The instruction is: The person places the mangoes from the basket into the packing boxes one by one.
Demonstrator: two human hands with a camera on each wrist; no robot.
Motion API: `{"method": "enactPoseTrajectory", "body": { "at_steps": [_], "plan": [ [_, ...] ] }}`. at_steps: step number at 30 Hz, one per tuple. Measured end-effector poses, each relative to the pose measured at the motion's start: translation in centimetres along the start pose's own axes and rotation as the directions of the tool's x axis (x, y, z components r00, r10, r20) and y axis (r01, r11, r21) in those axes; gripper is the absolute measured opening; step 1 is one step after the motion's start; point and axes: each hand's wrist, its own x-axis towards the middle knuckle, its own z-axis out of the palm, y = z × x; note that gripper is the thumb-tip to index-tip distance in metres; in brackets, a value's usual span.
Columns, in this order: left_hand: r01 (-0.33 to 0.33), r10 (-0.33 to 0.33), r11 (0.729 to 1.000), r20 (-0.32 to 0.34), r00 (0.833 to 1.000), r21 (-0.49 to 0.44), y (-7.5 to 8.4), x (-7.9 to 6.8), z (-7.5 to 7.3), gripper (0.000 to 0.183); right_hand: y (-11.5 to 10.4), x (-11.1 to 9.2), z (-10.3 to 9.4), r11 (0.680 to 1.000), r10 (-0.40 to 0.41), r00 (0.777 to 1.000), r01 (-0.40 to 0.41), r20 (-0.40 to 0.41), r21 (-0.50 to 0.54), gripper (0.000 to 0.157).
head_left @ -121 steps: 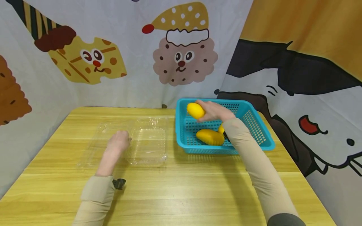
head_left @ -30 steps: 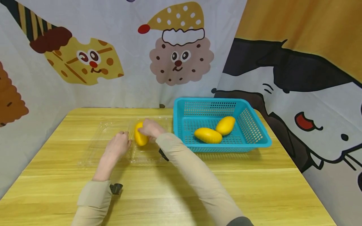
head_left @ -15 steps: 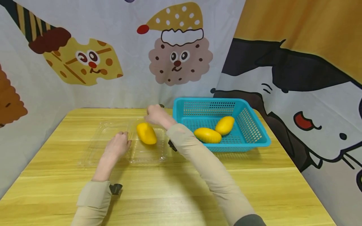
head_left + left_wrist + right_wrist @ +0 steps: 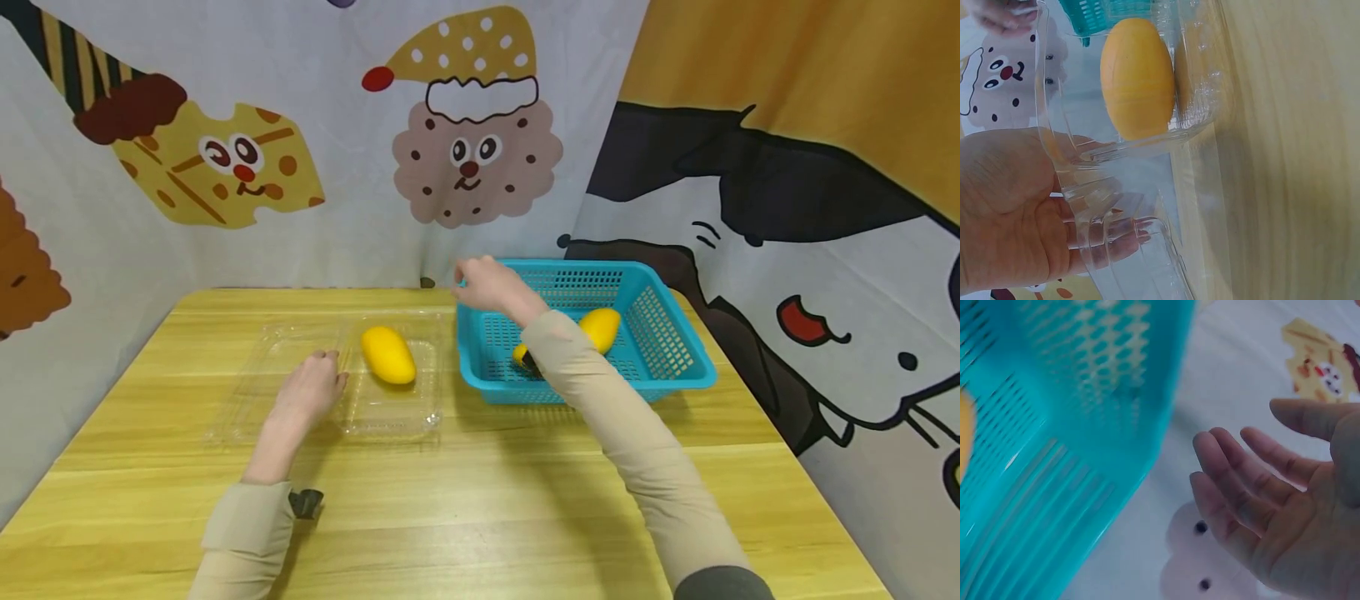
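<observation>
A yellow mango [image 4: 388,355] lies in the right half of an unfolded clear plastic clamshell container [image 4: 393,421]. My left hand [image 4: 307,387] holds the container at its middle fold; in the left wrist view its thumb and fingers show through the plastic on either side of that fold. Over the left rim of a blue plastic basket [image 4: 592,390] hovers my right hand [image 4: 491,286], with nothing in it. Its fingers [image 4: 1241,481] are spread and slightly bent in the right wrist view. Inside the basket are another mango [image 4: 602,327] and a third one [image 4: 519,355], mostly hidden by the right forearm.
Both containers stand side by side on a wooden table [image 4: 450,517], the basket to the right. A curtain [image 4: 337,250] with cartoon prints hangs close behind the table and along its sides.
The right hand has carried a mango from the basket into the clamshell's right half, let go, and moved back right to the basket. The left hand has stayed at the fold.
</observation>
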Motion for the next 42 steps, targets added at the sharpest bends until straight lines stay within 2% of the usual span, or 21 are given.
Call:
{"method": "enactPoseTrajectory", "body": {
  "at_steps": [7, 11, 15, 19, 25, 27, 30, 33, 34, 37, 42],
  "plan": [
    [0.001, -0.001, 1.000, 0.002, 1.000, 0.007, 0.1, 0.0, -0.1, 0.045, 4.6, -1.0, 0.1, 0.998, -0.007, 0.995, 0.014, 0.102, -0.062, 0.038],
    [-0.002, 0.002, 1.000, -0.003, 1.000, 0.004, 0.1, 0.0, -0.1, 0.045, 6.8, -1.2, 0.6, 0.993, -0.004, 0.984, 0.025, 0.176, -0.118, 0.042],
    [-0.008, 0.008, 1.000, -0.011, 1.000, -0.005, 0.0, 0.0, 0.0, 0.045, 8.8, -1.3, 1.2, 0.979, 0.043, 0.958, 0.016, 0.284, -0.204, 0.050],
    [-0.011, 0.011, 1.000, -0.012, 1.000, -0.004, -0.1, 0.0, 0.0, 0.045, 10.1, -1.5, 1.8, 0.966, 0.111, 0.919, -0.010, 0.380, -0.257, 0.054],
    [-0.004, 0.004, 1.000, -0.001, 1.000, -0.006, -0.2, -0.1, 0.0, 0.046, 11.4, -1.7, 2.4, 0.960, 0.177, 0.876, -0.053, 0.449, -0.276, 0.053],
    [-0.004, 0.004, 1.000, 0.000, 1.000, -0.006, -0.1, -0.1, 0.0, 0.046, 11.7, -1.8, 2.5, 0.967, 0.186, 0.859, -0.073, 0.476, -0.246, 0.055],
    [-0.008, 0.008, 1.000, -0.005, 1.000, -0.005, -0.3, -0.1, 0.0, 0.046, 12.0, -1.8, 2.9, 0.972, 0.218, 0.826, -0.135, 0.519, -0.193, 0.065],
    [-0.014, 0.014, 1.000, -0.012, 1.000, -0.005, -0.4, -0.1, 0.1, 0.045, 12.0, -1.8, 3.3, 0.966, 0.256, 0.799, -0.183, 0.544, -0.184, 0.082],
    [-0.018, 0.018, 1.000, -0.015, 1.000, -0.006, -0.4, -0.1, 0.1, 0.045, 12.0, -1.8, 3.5, 0.961, 0.272, 0.794, -0.194, 0.544, -0.198, 0.087],
    [-0.027, 0.027, 1.000, -0.021, 0.999, -0.009, -0.3, -0.2, 0.1, 0.045, 11.9, -1.8, 3.9, 0.951, 0.279, 0.797, -0.152, 0.535, -0.269, 0.095],
    [-0.028, 0.027, 1.000, -0.024, 0.999, -0.015, -0.3, -0.2, 0.0, 0.046, 11.8, -1.5, 4.3, 0.938, 0.275, 0.800, -0.103, 0.533, -0.331, 0.094]
  ]
}}
